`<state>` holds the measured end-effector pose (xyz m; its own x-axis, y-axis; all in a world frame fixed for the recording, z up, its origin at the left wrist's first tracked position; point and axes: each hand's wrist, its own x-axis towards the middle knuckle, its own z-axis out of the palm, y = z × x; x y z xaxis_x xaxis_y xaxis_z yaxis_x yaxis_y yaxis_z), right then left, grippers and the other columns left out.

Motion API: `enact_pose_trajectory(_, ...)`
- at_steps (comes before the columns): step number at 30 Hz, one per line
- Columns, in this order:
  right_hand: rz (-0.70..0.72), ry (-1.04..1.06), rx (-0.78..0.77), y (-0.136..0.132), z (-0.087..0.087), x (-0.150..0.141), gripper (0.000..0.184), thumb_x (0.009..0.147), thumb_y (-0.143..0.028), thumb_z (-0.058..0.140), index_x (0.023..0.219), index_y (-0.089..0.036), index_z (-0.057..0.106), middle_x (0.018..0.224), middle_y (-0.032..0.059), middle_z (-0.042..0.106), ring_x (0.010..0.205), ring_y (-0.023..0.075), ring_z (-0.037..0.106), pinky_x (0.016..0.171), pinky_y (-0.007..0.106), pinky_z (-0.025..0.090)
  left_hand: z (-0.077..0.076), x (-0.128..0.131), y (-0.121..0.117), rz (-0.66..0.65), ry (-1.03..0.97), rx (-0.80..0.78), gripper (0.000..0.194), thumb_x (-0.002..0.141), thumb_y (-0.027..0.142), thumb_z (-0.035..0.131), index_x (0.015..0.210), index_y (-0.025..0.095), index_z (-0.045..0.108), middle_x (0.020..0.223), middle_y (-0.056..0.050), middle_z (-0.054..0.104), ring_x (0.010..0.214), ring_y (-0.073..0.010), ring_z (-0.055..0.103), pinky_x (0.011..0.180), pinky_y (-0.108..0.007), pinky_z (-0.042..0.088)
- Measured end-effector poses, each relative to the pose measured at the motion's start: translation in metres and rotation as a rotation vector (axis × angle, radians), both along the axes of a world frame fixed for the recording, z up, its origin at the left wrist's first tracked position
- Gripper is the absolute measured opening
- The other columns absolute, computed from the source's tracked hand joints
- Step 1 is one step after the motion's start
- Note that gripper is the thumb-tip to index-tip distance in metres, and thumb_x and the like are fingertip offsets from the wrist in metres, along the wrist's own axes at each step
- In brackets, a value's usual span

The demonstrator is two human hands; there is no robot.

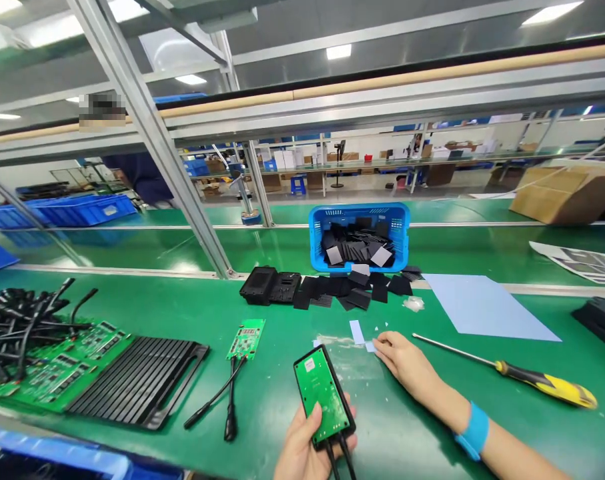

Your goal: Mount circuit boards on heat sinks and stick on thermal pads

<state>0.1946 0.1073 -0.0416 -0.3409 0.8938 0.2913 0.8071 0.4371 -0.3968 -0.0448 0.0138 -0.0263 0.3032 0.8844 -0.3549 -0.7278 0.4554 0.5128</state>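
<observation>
Green bench, then a pile of boards at left, uncased. Blue basket behind. Right hand near bench top; left hand wraps snugly round black case, over near middle of bench. Long axis near-to-far, far end leaning left, cables exiting toward wearer. Green board looks seated, done; covering its exposed face seems left. White slip at right fingertips, pinch nearly closed, can't tell if gripped.
</observation>
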Motion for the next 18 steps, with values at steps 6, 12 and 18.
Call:
enact_pose_trajectory(6,-0.017,-0.001,0.016,-0.002,-0.001,-0.003,0.02,0.091,-0.018,0.043,0.092,-0.019,0.062,0.093,0.0092,0.065,0.086,0.0251,0.063,0.077,0.039,0.052,-0.007,0.002,0.001,-0.059,0.032,-0.022,0.014,0.088,0.017,0.061,0.096,0.017,0.072,0.101,-0.011,0.077,0.09,-0.0277,0.073,0.067,-0.038,0.061)
enact_pose_trajectory(12,-0.047,0.079,-0.033,0.003,0.002,-0.003,0.016,0.089,-0.021,0.047,0.095,-0.02,0.062,0.091,0.007,0.063,0.077,0.0213,0.063,0.07,0.034,0.052,-0.014,0.012,-0.002,-0.092,0.168,0.073,0.033,0.078,0.03,0.074,0.108,0.018,0.065,0.093,-0.012,0.077,0.081,-0.0275,0.072,0.068,-0.042,0.06)
enact_pose_trajectory(18,-0.025,0.145,-0.07,0.002,0.004,-0.007,0.019,0.09,-0.025,0.044,0.081,-0.021,0.06,0.084,0.0066,0.063,0.077,0.0233,0.061,0.07,0.035,0.047,-0.017,0.013,-0.002,-0.089,0.215,0.077,0.041,0.075,0.035,0.077,0.11,0.019,0.063,0.094,-0.012,0.076,0.079,-0.0263,0.071,0.068,-0.043,0.059)
